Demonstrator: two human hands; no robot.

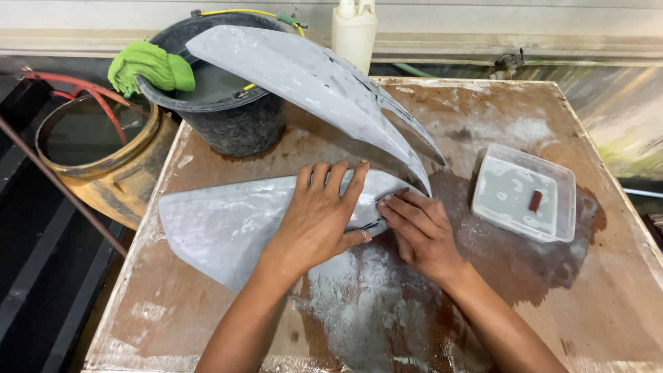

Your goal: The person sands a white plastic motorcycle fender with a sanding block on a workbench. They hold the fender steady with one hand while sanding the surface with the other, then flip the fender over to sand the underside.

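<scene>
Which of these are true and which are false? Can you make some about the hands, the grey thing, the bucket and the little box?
1. The left hand lies flat on the grey curved panel. True.
2. The right hand holds the green cloth. False: the cloth hangs on the black bucket.
3. The clear plastic tray sits right of the hands. True.
4. The white bottle lies tipped over. False: it stands upright.

Evenly bright and mostly sharp, with soft light from above, only faint shadows under the hands and the curved grey panel, mild wet glare on the table, slight wide-angle bending at the edges.
</scene>
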